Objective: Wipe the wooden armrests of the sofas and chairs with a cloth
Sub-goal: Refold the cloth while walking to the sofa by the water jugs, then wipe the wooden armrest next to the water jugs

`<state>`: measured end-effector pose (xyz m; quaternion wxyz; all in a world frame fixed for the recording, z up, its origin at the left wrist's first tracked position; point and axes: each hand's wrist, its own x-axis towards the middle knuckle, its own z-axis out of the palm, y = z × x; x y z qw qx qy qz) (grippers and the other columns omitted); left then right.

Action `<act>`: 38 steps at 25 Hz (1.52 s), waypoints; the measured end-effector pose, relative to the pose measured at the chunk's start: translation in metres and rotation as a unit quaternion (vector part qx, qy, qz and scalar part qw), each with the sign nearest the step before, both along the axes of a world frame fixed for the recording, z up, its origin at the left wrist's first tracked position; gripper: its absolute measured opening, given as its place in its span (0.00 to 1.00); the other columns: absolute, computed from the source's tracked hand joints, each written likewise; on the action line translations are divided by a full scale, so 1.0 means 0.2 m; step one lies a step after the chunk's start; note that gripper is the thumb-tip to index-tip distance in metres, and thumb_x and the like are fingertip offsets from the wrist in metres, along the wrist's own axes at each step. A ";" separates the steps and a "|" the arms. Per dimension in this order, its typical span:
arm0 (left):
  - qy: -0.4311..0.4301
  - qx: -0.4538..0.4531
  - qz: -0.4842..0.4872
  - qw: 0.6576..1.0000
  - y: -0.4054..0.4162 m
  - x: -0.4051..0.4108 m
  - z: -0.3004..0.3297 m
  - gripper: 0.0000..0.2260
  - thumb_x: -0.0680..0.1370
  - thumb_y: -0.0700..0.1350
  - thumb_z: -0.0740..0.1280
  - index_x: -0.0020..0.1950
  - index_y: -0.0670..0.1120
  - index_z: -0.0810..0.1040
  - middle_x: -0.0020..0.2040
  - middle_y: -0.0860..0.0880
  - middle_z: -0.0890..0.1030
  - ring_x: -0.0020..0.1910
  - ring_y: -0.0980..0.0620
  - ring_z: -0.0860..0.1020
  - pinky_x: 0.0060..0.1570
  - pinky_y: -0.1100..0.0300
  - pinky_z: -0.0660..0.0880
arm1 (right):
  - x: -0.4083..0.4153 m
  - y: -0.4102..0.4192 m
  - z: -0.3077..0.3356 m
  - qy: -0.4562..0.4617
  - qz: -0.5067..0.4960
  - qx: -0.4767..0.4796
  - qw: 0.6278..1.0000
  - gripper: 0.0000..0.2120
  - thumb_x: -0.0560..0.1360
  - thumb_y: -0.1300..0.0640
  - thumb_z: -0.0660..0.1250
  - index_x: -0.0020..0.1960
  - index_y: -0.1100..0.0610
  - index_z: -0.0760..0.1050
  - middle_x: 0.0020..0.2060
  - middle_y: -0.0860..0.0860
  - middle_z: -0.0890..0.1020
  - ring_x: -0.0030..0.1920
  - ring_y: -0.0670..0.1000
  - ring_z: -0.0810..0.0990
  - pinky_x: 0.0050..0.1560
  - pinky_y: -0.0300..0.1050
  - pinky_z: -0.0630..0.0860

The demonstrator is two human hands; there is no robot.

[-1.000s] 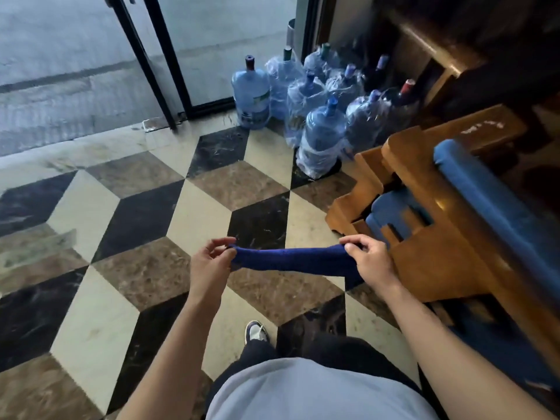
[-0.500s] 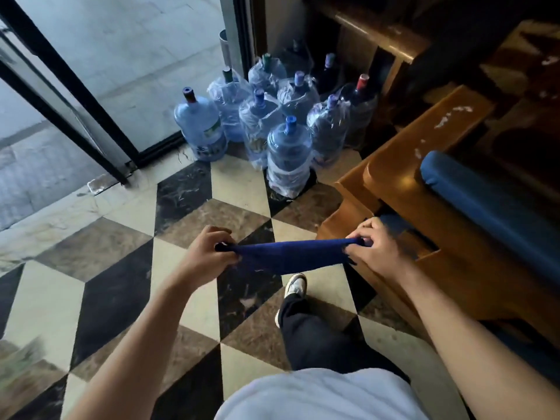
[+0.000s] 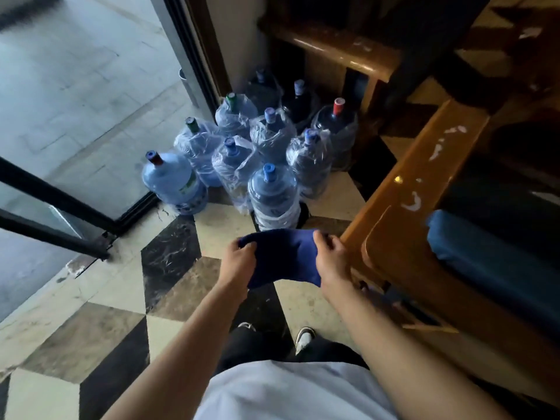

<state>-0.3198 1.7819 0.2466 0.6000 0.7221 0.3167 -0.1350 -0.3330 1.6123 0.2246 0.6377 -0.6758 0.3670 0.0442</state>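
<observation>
Checkered marble floor (image 3: 169, 262) below; left hand (image 3: 239, 262) and right hand (image 3: 331, 259) grasp a dark blue cloth (image 3: 285, 256) mid-frame, beside the spotted wooden armrest (image 3: 424, 177). Bunched folds may smear, seemingly.

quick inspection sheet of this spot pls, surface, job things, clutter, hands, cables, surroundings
surface: wooden armrest of the sofa, with white smears along its top, not yet touched by the cloth
job's things: blue cloth held in the air between both hands, short of the armrest
clutter: water jugs grouped on the floor ahead, most wrapped in clear plastic
grippers: left hand and right hand each grip one end of the cloth
cables: nothing seen
surroundings: patterned marble floor, glass door on the left, blue seat cushion on the right
</observation>
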 end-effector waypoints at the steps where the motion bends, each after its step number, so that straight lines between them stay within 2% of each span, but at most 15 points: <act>1: 0.009 -0.047 -0.022 0.999 -0.10 0.07 -0.04 0.09 0.81 0.40 0.62 0.56 0.43 0.82 0.47 0.36 0.84 0.39 0.43 0.84 0.37 0.52 0.81 | 0.04 0.08 -0.01 -0.009 0.029 0.029 0.999 0.11 0.81 0.50 0.67 0.48 0.57 0.82 0.43 0.55 0.84 0.46 0.55 0.80 0.48 0.47 0.76; 3: 0.040 -0.154 -0.040 0.986 -0.23 0.20 -0.11 0.11 0.81 0.48 0.65 0.56 0.44 0.83 0.48 0.38 0.85 0.41 0.47 0.85 0.41 0.56 0.80 | 0.10 0.22 0.00 -0.014 0.103 0.101 0.989 0.14 0.83 0.48 0.63 0.54 0.55 0.83 0.46 0.52 0.86 0.48 0.52 0.83 0.49 0.41 0.79; 6: 0.087 -0.219 -0.090 0.968 -0.28 0.44 -0.23 0.17 0.79 0.50 0.69 0.62 0.39 0.81 0.47 0.43 0.87 0.46 0.46 0.85 0.49 0.52 0.81 | 0.25 0.21 -0.07 -0.031 0.083 0.106 0.990 0.16 0.85 0.49 0.59 0.62 0.54 0.82 0.59 0.54 0.84 0.63 0.52 0.81 0.69 0.49 0.74; 8: 0.107 -0.223 -0.116 0.962 -0.27 0.57 -0.29 0.14 0.80 0.40 0.67 0.63 0.36 0.79 0.43 0.39 0.87 0.41 0.42 0.86 0.41 0.51 0.82 | 0.32 0.08 -0.09 -0.031 0.053 0.058 0.996 0.16 0.85 0.50 0.61 0.53 0.57 0.84 0.55 0.56 0.86 0.60 0.55 0.83 0.66 0.54 0.75; 10: 0.189 -0.275 -0.158 0.929 -0.27 0.73 -0.29 0.14 0.82 0.42 0.64 0.64 0.38 0.79 0.50 0.35 0.86 0.46 0.37 0.86 0.42 0.45 0.83 | 0.38 -0.08 -0.13 0.015 -0.080 0.005 0.997 0.13 0.83 0.51 0.64 0.54 0.58 0.83 0.56 0.57 0.85 0.59 0.54 0.82 0.62 0.52 0.75; 13: 0.308 -0.308 -0.312 0.844 -0.26 1.02 -0.28 0.15 0.78 0.48 0.68 0.60 0.43 0.84 0.56 0.35 0.85 0.52 0.38 0.85 0.48 0.43 0.83 | 0.43 -0.17 -0.13 0.063 -0.220 0.214 0.950 0.20 0.79 0.46 0.70 0.65 0.58 0.79 0.63 0.58 0.83 0.65 0.56 0.80 0.68 0.52 0.72; 16: 0.344 -0.280 -0.403 0.800 -0.35 1.17 -0.30 0.17 0.79 0.46 0.67 0.65 0.40 0.81 0.62 0.36 0.82 0.61 0.37 0.81 0.62 0.40 0.77 | 0.40 -0.16 -0.19 0.001 -0.258 0.283 0.924 0.09 0.74 0.56 0.73 0.53 0.56 0.87 0.52 0.57 0.88 0.54 0.57 0.86 0.55 0.50 0.82; 18: 0.316 -0.213 -0.461 0.801 -0.45 1.23 -0.36 0.12 0.81 0.39 0.65 0.64 0.38 0.79 0.58 0.37 0.84 0.59 0.37 0.80 0.59 0.42 0.78 | 0.39 -0.14 -0.22 -0.001 -0.315 0.216 0.924 0.06 0.76 0.64 0.71 0.47 0.56 0.87 0.45 0.53 0.88 0.48 0.56 0.85 0.46 0.46 0.83; 20: 0.204 -0.122 -0.563 0.792 -0.65 1.25 -0.45 0.08 0.78 0.31 0.67 0.54 0.40 0.82 0.46 0.40 0.86 0.49 0.41 0.81 0.47 0.50 0.82 | 0.40 -0.18 -0.31 0.058 -0.353 0.087 0.930 0.05 0.79 0.64 0.70 0.50 0.57 0.83 0.46 0.54 0.87 0.52 0.58 0.84 0.52 0.50 0.81; 23: 0.120 -0.051 -0.630 0.765 -0.94 1.20 -0.70 0.11 0.75 0.30 0.70 0.47 0.45 0.81 0.38 0.48 0.85 0.41 0.49 0.82 0.38 0.61 0.80 | 0.46 -0.22 -0.58 0.150 -0.362 -0.096 0.915 0.17 0.80 0.58 0.69 0.67 0.61 0.76 0.63 0.58 0.82 0.66 0.59 0.79 0.66 0.45 0.72; 26: 0.147 -0.067 -0.592 0.789 -1.16 1.15 -1.06 0.10 0.75 0.29 0.69 0.49 0.43 0.80 0.34 0.51 0.85 0.35 0.51 0.85 0.31 0.61 0.79 | 0.57 -0.12 -0.86 0.179 -0.387 -0.265 0.865 0.32 0.79 0.50 0.67 0.79 0.59 0.62 0.77 0.59 0.68 0.78 0.57 0.66 0.76 0.50 0.64; 28: 0.175 -0.072 -0.561 0.806 -1.19 1.15 -1.21 0.08 0.74 0.32 0.69 0.50 0.41 0.81 0.40 0.42 0.86 0.41 0.44 0.85 0.38 0.52 0.82 | 0.62 -0.01 -0.96 0.171 -0.364 -0.318 0.858 0.27 0.80 0.52 0.60 0.79 0.53 0.62 0.80 0.53 0.62 0.80 0.55 0.60 0.78 0.44 0.61; 30: 0.195 -0.099 -0.551 0.805 -1.18 1.17 -1.24 0.09 0.72 0.38 0.71 0.51 0.44 0.83 0.45 0.39 0.87 0.45 0.42 0.85 0.44 0.49 0.83 | 0.67 -0.03 -1.00 0.181 -0.292 -0.355 0.869 0.24 0.84 0.50 0.54 0.78 0.53 0.64 0.82 0.52 0.60 0.81 0.56 0.58 0.79 0.50 0.61; 33: 0.226 -0.102 -0.529 0.812 -1.17 1.21 -1.23 0.08 0.71 0.46 0.70 0.48 0.52 0.86 0.43 0.45 0.87 0.43 0.50 0.85 0.40 0.55 0.80 | 0.78 -0.25 -1.08 0.290 -0.155 -0.408 0.852 0.23 0.86 0.51 0.52 0.77 0.59 0.68 0.81 0.60 0.60 0.81 0.63 0.59 0.77 0.66 0.62; 38: 0.196 -0.044 -0.484 0.852 -1.43 1.39 -1.20 0.09 0.76 0.51 0.66 0.47 0.51 0.85 0.41 0.47 0.87 0.38 0.52 0.85 0.32 0.59 0.77 | 0.97 -0.58 -1.11 0.302 -0.153 -0.429 0.838 0.31 0.83 0.47 0.58 0.83 0.55 0.56 0.83 0.57 0.55 0.81 0.61 0.56 0.80 0.62 0.54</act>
